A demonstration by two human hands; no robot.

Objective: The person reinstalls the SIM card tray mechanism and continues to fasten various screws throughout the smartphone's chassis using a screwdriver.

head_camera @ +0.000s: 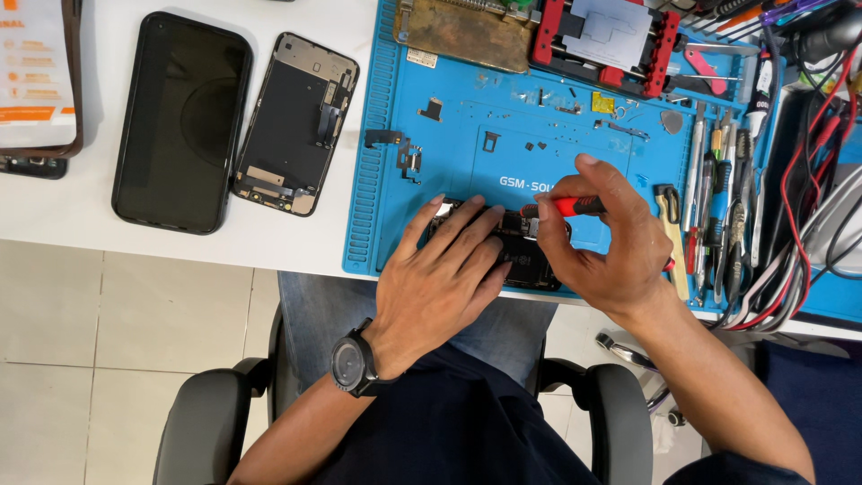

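Both hands (440, 278) (606, 238) over opened phone (525, 256) (screwdriver (575, 206) right)

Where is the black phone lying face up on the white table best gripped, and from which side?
Grip the black phone across its two long edges near the middle, coming from above. It lies flat and lengthwise away from the person, with bare table on its left side and only a narrow gap to the opened screen part on its right.
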